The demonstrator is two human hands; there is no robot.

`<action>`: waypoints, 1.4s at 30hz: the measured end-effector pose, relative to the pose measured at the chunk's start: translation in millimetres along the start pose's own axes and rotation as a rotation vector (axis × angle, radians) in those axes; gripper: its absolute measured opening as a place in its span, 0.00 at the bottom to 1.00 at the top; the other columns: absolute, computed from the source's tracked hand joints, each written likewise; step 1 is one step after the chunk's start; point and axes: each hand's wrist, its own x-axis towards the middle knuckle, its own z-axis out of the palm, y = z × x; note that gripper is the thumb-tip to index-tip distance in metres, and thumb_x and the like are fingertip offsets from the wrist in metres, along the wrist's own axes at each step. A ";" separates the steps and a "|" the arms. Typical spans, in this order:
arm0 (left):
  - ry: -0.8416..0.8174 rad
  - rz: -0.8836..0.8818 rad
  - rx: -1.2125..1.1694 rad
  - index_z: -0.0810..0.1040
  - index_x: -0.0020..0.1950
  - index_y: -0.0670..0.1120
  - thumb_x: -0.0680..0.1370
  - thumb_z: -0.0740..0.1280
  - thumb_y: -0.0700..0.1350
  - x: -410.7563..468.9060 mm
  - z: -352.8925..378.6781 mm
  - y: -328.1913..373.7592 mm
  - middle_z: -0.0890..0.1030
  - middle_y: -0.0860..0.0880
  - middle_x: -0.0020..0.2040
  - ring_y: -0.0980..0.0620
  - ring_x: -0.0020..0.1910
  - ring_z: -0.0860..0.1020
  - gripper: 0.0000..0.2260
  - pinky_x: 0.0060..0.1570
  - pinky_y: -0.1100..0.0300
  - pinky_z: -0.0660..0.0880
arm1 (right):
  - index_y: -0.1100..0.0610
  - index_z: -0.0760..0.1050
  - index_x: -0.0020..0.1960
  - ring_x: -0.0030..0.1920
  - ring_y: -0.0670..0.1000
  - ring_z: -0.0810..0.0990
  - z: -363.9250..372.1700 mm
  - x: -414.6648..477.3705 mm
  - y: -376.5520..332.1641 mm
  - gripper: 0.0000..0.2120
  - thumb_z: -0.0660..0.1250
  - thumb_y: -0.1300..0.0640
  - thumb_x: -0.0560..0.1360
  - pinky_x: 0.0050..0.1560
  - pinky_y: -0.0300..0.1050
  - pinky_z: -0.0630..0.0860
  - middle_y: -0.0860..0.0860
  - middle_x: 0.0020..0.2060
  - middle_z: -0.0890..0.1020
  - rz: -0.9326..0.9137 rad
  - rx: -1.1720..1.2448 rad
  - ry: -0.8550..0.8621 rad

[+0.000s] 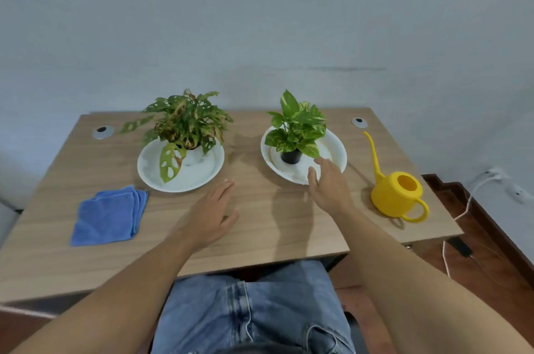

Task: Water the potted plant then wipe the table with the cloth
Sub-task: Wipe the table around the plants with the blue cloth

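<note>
- Your left grip [209, 216] lay flat and open on the middle of the desk [260, 226], holding nothing.
- Your right grip [328, 186] was open too, empty, just beside the near rim of the right white plate [336, 145].
- The yellow watering can [397, 194] stood near the right edge of the desk. It looked like light, stiff plastic, heavier if filled; the loop handle at its near side was the sure place to take it.
- The potted plant [297, 128] in its small black pot probably tips easily, so pour gently.
- The blue cloth [108, 215], folded and soft, lay toward the near left corner; pinch it anywhere.
</note>
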 end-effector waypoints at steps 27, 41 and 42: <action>0.237 -0.562 0.015 0.64 0.87 0.40 0.86 0.50 0.61 -172.5 -63.5 -109.7 0.66 0.44 0.87 0.44 0.88 0.60 0.35 0.86 0.41 0.60 | 0.62 0.74 0.73 0.68 0.61 0.78 175.4 -41.9 -231.0 0.20 0.62 0.52 0.86 0.71 0.59 0.73 0.59 0.67 0.80 -0.590 0.109 -0.426; 0.235 -0.629 0.031 0.62 0.88 0.41 0.88 0.47 0.57 -182.4 -83.9 -201.9 0.63 0.44 0.88 0.46 0.89 0.59 0.32 0.87 0.44 0.58 | 0.60 0.64 0.83 0.86 0.59 0.57 282.1 -58.5 -335.7 0.26 0.55 0.50 0.88 0.84 0.58 0.57 0.59 0.85 0.60 -0.757 0.046 -0.600; 0.224 -0.630 0.036 0.61 0.88 0.42 0.88 0.46 0.57 -181.2 -85.9 -209.3 0.62 0.44 0.89 0.47 0.89 0.57 0.33 0.87 0.44 0.57 | 0.60 0.62 0.84 0.86 0.58 0.55 290.1 -59.3 -340.4 0.27 0.55 0.50 0.89 0.84 0.57 0.56 0.59 0.86 0.58 -0.740 0.045 -0.607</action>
